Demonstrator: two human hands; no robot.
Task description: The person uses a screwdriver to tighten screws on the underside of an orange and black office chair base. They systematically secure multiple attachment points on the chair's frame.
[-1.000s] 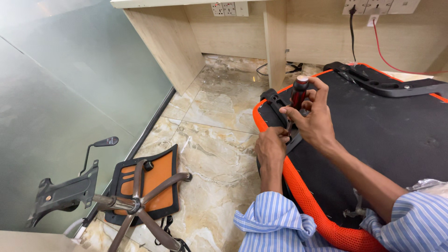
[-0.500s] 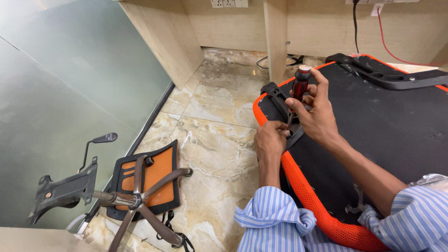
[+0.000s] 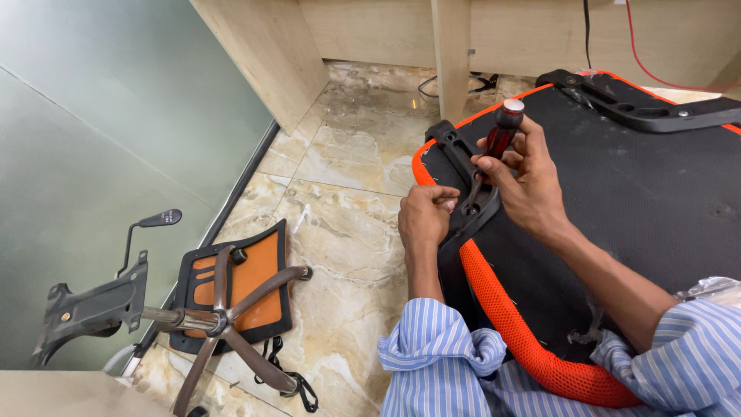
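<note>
An upturned chair seat (image 3: pixel 617 201) with a black underside and orange mesh rim lies in front of me. My right hand (image 3: pixel 525 174) grips a screwdriver (image 3: pixel 498 143) with a dark red handle, its tip set into a black armrest bracket (image 3: pixel 467 181) at the seat's left edge. My left hand (image 3: pixel 424 216) is closed on the side of that bracket, beside the screwdriver tip. A second black bracket (image 3: pixel 641 108) runs along the seat's far edge.
A metal star-shaped chair base (image 3: pixel 224 316) lies on an orange and black backrest (image 3: pixel 247 282) on the marble floor, next to a black tilt mechanism with lever (image 3: pixel 93 305). A glass wall (image 3: pixel 93 154) stands left, wooden desk panels (image 3: pixel 448 46) and cables behind.
The view has tilted down slightly. My right hand has turned on the screwdriver handle; my left hand stays on the bracket.
</note>
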